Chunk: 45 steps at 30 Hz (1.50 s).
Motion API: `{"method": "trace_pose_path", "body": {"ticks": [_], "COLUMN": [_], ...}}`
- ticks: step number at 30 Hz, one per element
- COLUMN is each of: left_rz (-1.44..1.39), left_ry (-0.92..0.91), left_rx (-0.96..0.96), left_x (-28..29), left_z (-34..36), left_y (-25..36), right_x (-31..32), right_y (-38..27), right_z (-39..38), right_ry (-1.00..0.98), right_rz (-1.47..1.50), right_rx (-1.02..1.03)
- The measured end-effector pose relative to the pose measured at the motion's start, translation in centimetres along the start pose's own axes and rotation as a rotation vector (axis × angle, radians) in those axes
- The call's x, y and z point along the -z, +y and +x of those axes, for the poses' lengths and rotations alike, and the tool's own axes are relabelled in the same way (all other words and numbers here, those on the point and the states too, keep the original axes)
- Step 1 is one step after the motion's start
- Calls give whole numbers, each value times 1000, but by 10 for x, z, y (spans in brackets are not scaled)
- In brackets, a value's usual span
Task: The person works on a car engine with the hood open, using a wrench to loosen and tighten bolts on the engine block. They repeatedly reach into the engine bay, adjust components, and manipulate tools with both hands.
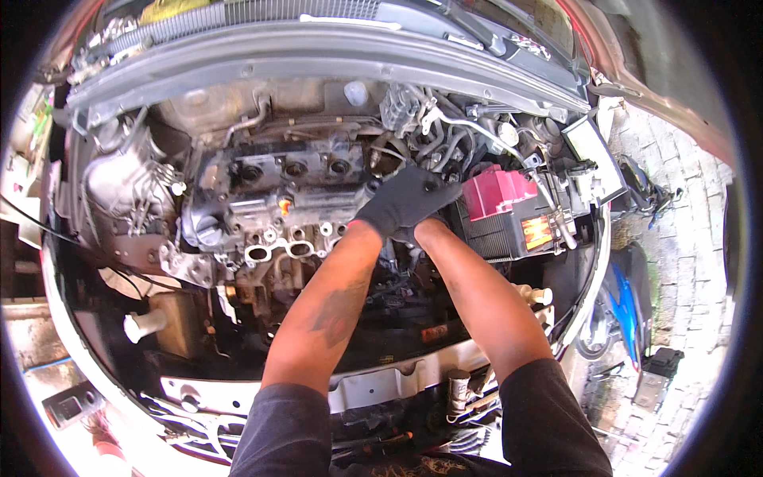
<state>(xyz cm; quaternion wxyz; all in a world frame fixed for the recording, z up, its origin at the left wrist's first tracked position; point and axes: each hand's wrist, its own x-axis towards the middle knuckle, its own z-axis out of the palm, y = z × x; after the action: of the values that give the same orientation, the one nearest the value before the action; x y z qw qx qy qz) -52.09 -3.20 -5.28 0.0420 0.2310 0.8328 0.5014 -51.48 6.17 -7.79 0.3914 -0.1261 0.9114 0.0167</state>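
My left hand, in a black glove, reaches over the right end of the engine. One digit points right, toward the battery's red cover; the other fingers look bent downward, with their tips out of sight. Beneath it, my right hand is mostly covered by the left, and its fingers do not show. Whatever both hands touch down there is hidden. Left of them lies the engine's black valve cover, with several round holes along its top. An orange-yellow part sits on its front. Open intake ports show just below it.
The battery stands close right of my hands. Hoses and a pale metal pipe run behind it. A tan reservoir is at the left front. Along the near side runs a light crossmember. A wrench-like tool lies below the windshield.
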Motion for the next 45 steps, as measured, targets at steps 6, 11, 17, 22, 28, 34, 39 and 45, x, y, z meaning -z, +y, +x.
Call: {"method": "trace_pose_path", "body": {"ticks": [6, 11, 17, 22, 28, 34, 39, 45], "left_rz": [62, 25, 13, 40, 681, 904, 936, 987], "left_ry": [-75, -32, -18, -163, 578, 509, 488, 488], "left_rx": [57, -8, 35, 87, -205, -31, -8, -32], "left_x": [-25, -50, -50, -32, 65, 57, 58, 57], "left_z": [-16, -26, -46, -40, -43, -45, -49, -47], "left_y": [-2, -14, -14, -4, -56, -63, -64, -59], "right_x": [-25, -45, -57, -42, -8, -19, -23, -3], "right_y": [-4, -2, -10, -11, 11, 36, 23, 22], "right_z": [9, 1, 5, 8, 23, 26, 3, -1], "right_ry": [102, 127, 185, 156, 66, 366, 357, 291], "right_rz": [-5, -11, -34, -116, -575, -471, -716, -620], "right_rx": [-37, -63, -50, -27, 336, 542, 648, 650]}}
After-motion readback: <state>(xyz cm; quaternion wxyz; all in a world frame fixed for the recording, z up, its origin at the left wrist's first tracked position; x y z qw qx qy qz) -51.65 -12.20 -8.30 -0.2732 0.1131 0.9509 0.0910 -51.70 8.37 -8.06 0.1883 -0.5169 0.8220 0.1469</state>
